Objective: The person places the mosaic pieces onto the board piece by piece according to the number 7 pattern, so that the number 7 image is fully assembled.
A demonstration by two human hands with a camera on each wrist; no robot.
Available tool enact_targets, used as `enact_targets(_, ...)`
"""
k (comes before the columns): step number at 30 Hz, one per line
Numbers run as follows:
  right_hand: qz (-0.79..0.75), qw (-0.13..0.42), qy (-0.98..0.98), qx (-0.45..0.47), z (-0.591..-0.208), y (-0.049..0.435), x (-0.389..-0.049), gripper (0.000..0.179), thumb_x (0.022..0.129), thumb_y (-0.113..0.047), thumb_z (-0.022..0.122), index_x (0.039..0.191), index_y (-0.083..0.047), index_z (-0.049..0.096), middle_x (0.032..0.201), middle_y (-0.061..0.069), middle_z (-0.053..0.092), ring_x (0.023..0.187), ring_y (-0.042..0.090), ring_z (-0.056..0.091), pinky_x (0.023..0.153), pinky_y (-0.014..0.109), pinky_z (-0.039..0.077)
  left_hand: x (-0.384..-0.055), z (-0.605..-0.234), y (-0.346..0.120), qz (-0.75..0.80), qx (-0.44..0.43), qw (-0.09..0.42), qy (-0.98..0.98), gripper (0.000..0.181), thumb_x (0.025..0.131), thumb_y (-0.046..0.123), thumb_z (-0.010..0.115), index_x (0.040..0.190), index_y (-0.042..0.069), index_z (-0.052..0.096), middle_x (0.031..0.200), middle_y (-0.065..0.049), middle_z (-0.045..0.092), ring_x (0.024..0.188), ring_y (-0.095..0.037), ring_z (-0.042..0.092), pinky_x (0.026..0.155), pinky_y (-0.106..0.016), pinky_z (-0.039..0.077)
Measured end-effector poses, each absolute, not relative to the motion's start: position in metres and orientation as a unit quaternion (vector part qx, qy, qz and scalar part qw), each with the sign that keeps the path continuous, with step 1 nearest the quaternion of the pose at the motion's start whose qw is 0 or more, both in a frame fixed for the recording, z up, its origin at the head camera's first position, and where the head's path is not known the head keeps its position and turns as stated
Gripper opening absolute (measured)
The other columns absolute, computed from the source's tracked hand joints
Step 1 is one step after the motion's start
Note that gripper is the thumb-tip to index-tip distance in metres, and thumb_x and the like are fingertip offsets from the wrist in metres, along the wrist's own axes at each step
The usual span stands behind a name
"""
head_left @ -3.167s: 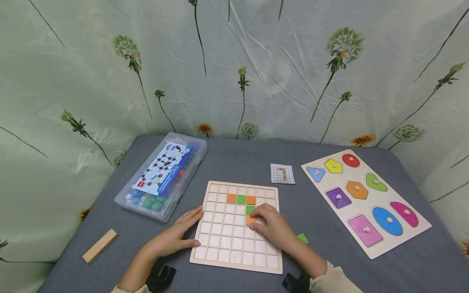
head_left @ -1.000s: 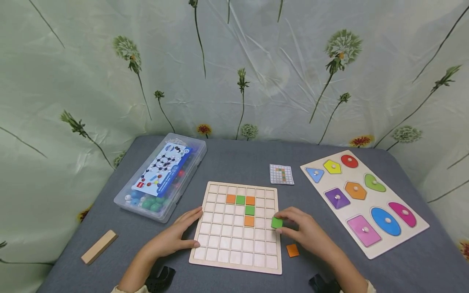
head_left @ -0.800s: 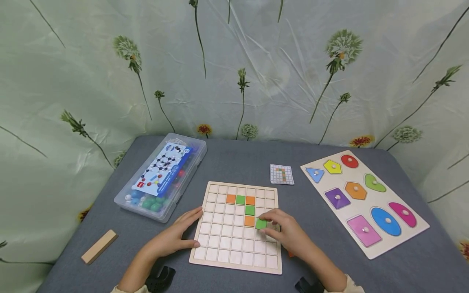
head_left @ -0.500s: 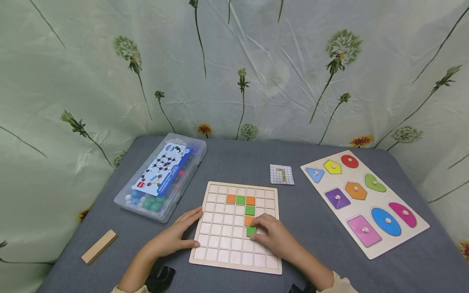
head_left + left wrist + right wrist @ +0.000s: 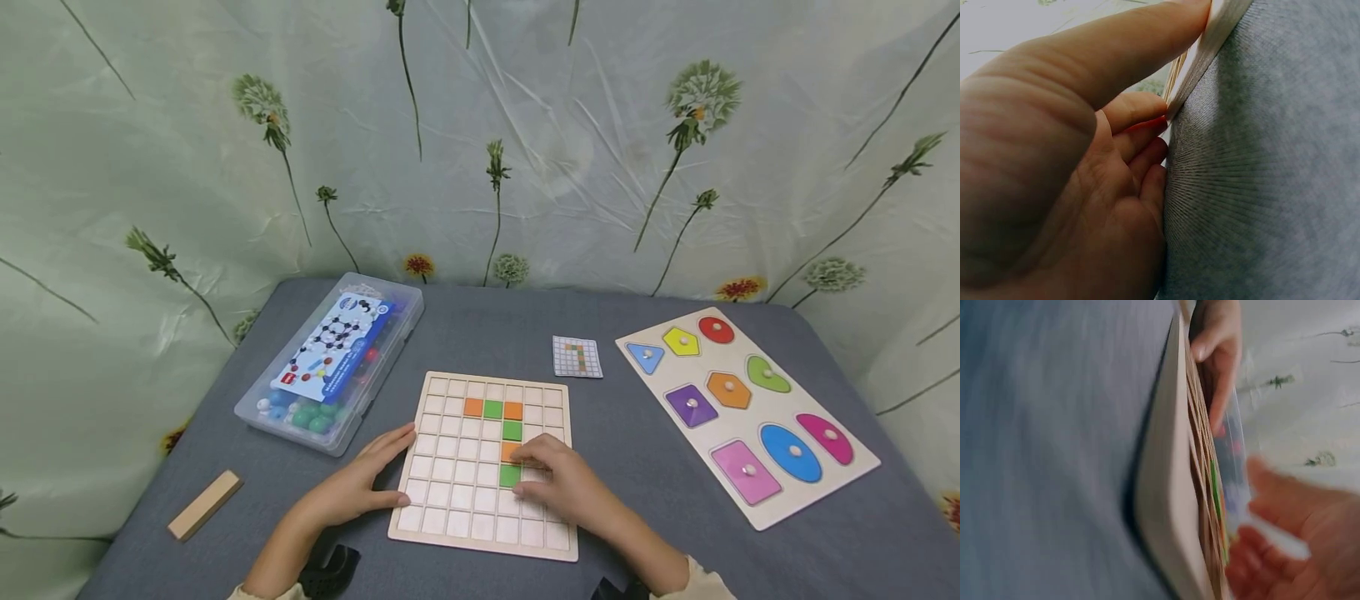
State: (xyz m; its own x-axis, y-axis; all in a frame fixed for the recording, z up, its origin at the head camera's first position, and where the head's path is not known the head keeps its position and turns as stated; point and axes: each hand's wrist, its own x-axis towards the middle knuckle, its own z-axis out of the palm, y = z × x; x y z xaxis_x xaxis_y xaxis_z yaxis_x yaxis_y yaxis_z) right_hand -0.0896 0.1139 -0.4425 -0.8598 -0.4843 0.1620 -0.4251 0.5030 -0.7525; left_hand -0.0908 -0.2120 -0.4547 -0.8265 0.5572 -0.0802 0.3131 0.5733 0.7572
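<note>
A wooden grid board (image 5: 483, 546) lies in the middle of the table, with orange and green square tiles in some cells. My left hand (image 5: 358, 479) rests against its left edge, fingers and thumb extended; the left wrist view shows the thumb (image 5: 1141, 44) touching the board's side. Over the lower right cells is my right hand (image 5: 558, 479). A green tile (image 5: 510, 476) lies in the cell just below an orange tile (image 5: 510, 452). The right fingertips are at the orange tile and the thumb beside the green one, with nothing pinched between them.
A small pattern card (image 5: 577, 357) lies behind the board. To the right is a knobbed shape puzzle (image 5: 750, 400). A clear plastic case of coloured balls (image 5: 330, 362) sits at the back left, and a wooden block (image 5: 206, 505) at the front left.
My right hand has carried the green tile leftward from the board's right edge into the cell below the orange one and let it go. The left hand has stayed still.
</note>
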Motion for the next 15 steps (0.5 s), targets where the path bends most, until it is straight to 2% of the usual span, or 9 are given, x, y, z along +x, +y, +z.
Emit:
enact_targets(4,-0.435,0.024,0.863,-0.258,-0.43,0.131,-0.085,0.037,0.072,-0.021,0.075,0.106,-0.012,0.063,0.106,-0.009,0.056,0.095,0.015,0.054,0.078,0.034,0.046,-0.091,-0.454,-0.211,0.388,0.248,0.158,0.874,0.086,0.077,0.046,0.064,0.143,0.009,0.024,0.148,-0.004,0.017,0.132,-0.029,0.012,0.095,-0.056,0.02)
enact_targets(8,-0.413,0.018,0.878,-0.241,-0.424,0.154,-0.077,0.04,0.071,-0.022,0.075,0.108,-0.016,0.062,0.11,-0.011,0.054,0.101,0.013,0.052,0.082,0.038,0.044,-0.092,-0.454,-0.212,0.386,0.247,0.158,0.875,0.086,0.077,0.045,0.065,0.143,0.008,0.024,0.148,-0.005,0.017,0.132,-0.03,0.012,0.096,-0.057,0.02)
enact_targets(13,-0.385,0.015,0.89,-0.243,-0.427,0.182,-0.067,0.042,0.07,-0.023,0.076,0.109,-0.016,0.062,0.11,-0.01,0.056,0.101,0.013,0.052,0.083,0.036,0.043,-0.092,-0.453,-0.211,0.388,0.243,0.16,0.875,0.086,0.076,0.045,0.065,0.143,0.008,0.024,0.148,-0.005,0.017,0.132,-0.03,0.012,0.096,-0.056,0.019)
enact_targets(15,-0.376,0.031,0.895,-0.238,-0.43,0.19,-0.063,0.042,0.072,-0.029,0.074,0.11,-0.016,0.061,0.109,-0.009,0.056,0.1,0.013,0.052,0.083,0.034,0.043,-0.091,-0.453,-0.211,0.389,0.241,0.16,0.875,0.087,0.076,0.045,0.065,0.143,0.008,0.024,0.148,-0.005,0.017,0.132,-0.03,0.012,0.096,-0.057,0.019)
